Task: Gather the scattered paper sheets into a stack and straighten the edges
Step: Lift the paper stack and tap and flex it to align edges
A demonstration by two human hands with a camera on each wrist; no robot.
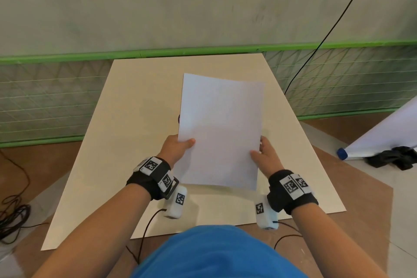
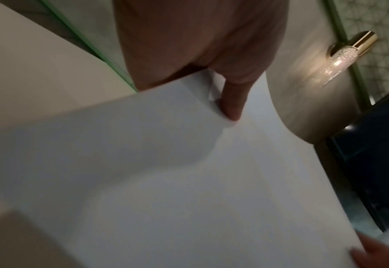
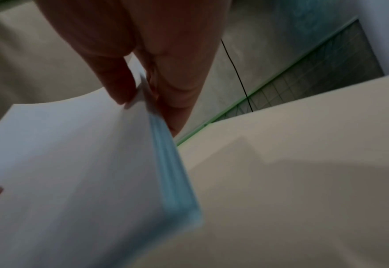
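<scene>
Paper stack [image 1: 220,131] above beige board [image 1: 126,142]

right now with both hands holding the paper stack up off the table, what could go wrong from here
1. The left hand and right hand pinch the paper stack only at its side edges near the bottom, so the unsupported top could flop or fan out.
2. In the right wrist view the sheet edges look stepped, not flush; loosening the hold to tap them on the table could let sheets slip out.

No readable text; the wristband markers [image 1: 150,165] seem wordless patterns.
</scene>
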